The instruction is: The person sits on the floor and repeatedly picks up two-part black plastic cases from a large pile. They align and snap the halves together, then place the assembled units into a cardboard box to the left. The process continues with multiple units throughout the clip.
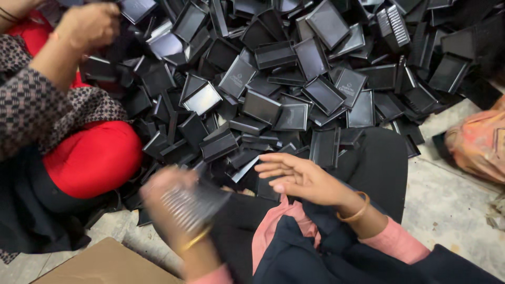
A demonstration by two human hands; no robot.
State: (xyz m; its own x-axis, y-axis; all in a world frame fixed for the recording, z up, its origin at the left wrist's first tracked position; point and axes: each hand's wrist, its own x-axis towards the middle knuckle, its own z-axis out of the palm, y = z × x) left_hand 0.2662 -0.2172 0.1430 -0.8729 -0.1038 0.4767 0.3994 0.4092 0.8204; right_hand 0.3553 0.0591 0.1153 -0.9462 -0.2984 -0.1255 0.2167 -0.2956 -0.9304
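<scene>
Sitting on the floor at a big heap of black plastic trays (294, 79) spreading from 9 through 12 to 3 o'clock.

Left hand (173, 202) at 7 o'clock, blurred with motion, gripping a ribbed black plastic piece (192, 202) with comb-like ridges; fingers closed round its near end, though how tightly, impossible to tell through the blur. Gold bangle (195, 239) showing at that wrist.

Right hand (300, 176) near the centre, lying open and empty, palm turned up, fingers loosely spread and pointing toward 9 o'clock, resting over the lap just beside the heap's near edge. Another bangle (355, 210) on that wrist, pink sleeve (394, 242) behind it.

Judging the ribbed piece: looking light and stiff, thin-walled moulded plastic, probably smooth and a bit slippery on the glossy faces, unlikely to break in a drop but likely to flex or crack at the thin ridges if squeezed hard. Best taken by the long edges or the solid rim, thumb on one side, fingers on the other, keeping off the ridges.

At 10 o'clock, another person's hand (87, 23) reaching into the heap, patterned sleeve (37, 105) and red garment (94, 155) below it. Cardboard sheet (105, 263) at 7 o'clock, an orange bag (476, 144) at 3 o'clock on the concrete floor (447, 205).
</scene>
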